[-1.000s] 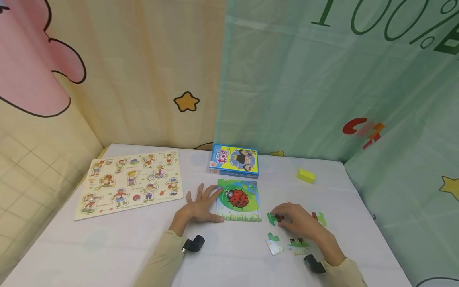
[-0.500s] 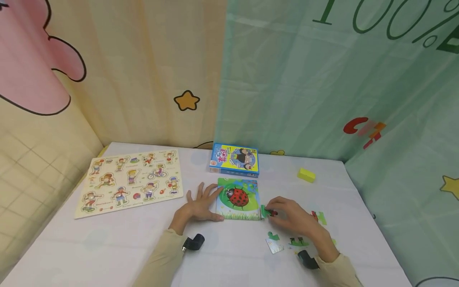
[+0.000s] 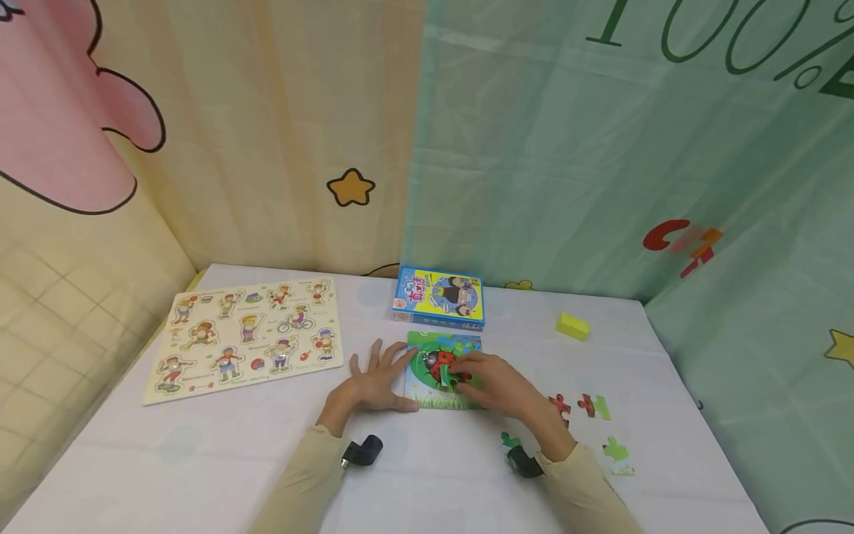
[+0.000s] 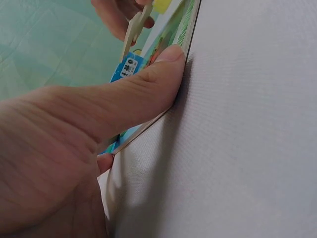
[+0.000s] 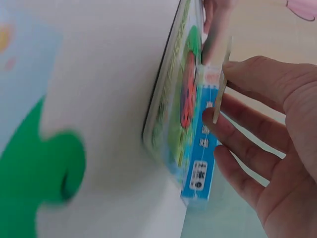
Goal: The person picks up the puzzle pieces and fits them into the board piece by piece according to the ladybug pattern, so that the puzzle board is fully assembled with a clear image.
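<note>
My left hand (image 3: 372, 384) rests on the white table with its fingers spread. Its fingertips and thumb touch the left edge of a square ladybug puzzle board (image 3: 422, 397). In the left wrist view the thumb (image 4: 148, 77) lies along the board's edge. Over the board, my right hand (image 3: 502, 386) pinches a thin jigsaw piece (image 5: 223, 82) between thumb and fingers. The right wrist view shows this piece on edge, above the board's surface. Part of the ladybug picture is hidden behind the right hand. Loose jigsaw pieces lie to the right, among them a red-and-green one (image 3: 594, 406).
A blue and yellow box (image 3: 437, 298) lies just behind the puzzle board. On the left is a wooden picture board (image 3: 233, 378) with sports figures. A yellow block (image 3: 572, 327) sits at the back right. Another loose jigsaw piece (image 3: 619, 456) lies near the right forearm.
My right hand has moved left with the jigsaw piece, from among the loose pieces to above the ladybug board. More loose pieces on the right are uncovered. The left hand has stayed put.
</note>
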Tool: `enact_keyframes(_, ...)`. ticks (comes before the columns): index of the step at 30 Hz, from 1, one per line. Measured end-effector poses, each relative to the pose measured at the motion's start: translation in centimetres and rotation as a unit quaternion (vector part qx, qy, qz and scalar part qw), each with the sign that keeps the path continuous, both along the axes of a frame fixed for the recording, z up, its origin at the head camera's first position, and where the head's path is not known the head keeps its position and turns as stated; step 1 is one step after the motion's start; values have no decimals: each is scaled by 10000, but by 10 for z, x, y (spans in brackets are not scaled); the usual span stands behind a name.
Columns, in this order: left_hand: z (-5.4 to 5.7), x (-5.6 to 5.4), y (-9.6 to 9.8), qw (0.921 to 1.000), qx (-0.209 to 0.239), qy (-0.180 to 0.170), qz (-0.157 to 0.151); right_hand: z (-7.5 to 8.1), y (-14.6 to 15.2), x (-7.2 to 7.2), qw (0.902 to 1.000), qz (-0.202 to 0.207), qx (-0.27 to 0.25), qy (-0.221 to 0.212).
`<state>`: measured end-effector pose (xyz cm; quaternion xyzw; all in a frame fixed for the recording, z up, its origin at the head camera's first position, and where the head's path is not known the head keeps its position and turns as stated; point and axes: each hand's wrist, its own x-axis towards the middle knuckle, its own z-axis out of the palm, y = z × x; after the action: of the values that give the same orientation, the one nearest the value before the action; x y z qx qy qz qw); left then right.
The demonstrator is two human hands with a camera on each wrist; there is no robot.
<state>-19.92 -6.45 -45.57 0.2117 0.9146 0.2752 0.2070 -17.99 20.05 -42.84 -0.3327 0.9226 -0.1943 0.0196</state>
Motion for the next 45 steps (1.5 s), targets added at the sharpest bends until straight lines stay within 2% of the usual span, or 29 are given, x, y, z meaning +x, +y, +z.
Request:
enact_keyframes(9,-3,-2,-2,9999,-85,23,-74,-5,-36,-10,9991,-306,285,82)
enact_keyframes(19,-3,-2,-1,9997,-219,112,-31,-5,-57,-13,9966,-660,466,177)
enact_keyframes(30,-5,-1,-3,9998,-146,33,-104,-10,-66,-20,9960,-671,516,270)
enact_keyframes(37,2,-2,-7,9997,53,17,-221,-5,-74,-19,9916,-679,1007,442)
enact_keyframes(45,3,-2,-12,9992,152,-70,-366,-4,-75,-18,9887,-472,1311,560)
